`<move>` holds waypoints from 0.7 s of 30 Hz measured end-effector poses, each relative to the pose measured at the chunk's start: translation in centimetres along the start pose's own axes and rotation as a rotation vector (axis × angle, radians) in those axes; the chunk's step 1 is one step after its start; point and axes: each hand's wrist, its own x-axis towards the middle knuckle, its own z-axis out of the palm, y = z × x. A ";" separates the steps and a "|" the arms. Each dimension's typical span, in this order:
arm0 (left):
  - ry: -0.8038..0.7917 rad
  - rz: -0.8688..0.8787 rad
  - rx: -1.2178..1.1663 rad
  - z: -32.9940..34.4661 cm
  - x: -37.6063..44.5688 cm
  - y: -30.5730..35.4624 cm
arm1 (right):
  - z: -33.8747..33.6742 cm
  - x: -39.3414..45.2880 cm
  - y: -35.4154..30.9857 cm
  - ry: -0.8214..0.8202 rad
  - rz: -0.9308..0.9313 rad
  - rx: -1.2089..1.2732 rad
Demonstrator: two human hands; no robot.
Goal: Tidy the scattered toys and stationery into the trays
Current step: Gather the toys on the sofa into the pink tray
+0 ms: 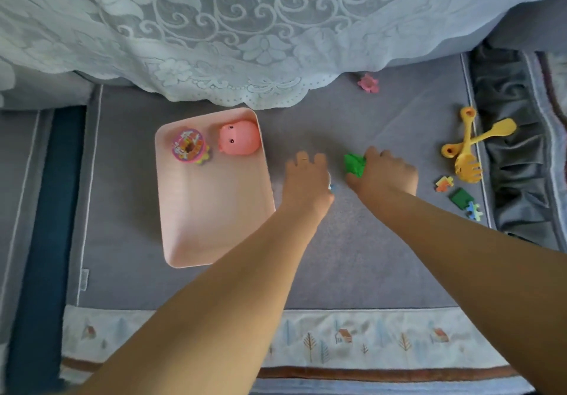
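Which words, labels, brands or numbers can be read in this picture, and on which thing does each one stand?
None can be read.
The round pink toy in the pink tray bears a colourful printed pattern, too blurred to tell if it holds letters.
The small tag on the grey cover's seam is too small to read.
The puzzle pieces show colours only.

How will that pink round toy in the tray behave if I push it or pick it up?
The pink round toy looks smooth and bulbous, so it may roll or wobble when pushed. It looks like hollow rubber, so probably light and squashy. It sits in the corner of the pink tray, whose rim should stop it.
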 end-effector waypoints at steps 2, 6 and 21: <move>0.128 0.066 -0.066 -2.5 -1.1 -0.6 | -0.9 -0.5 -1.5 0.019 0.035 0.153; 0.331 -0.004 -0.124 -6.1 -2.1 -5.3 | -3.7 -1.9 -7.3 0.010 -0.030 0.393; 0.134 -0.187 -0.022 -7.2 -3.0 -12.4 | -5.7 -3.5 -10.1 -0.167 0.048 0.388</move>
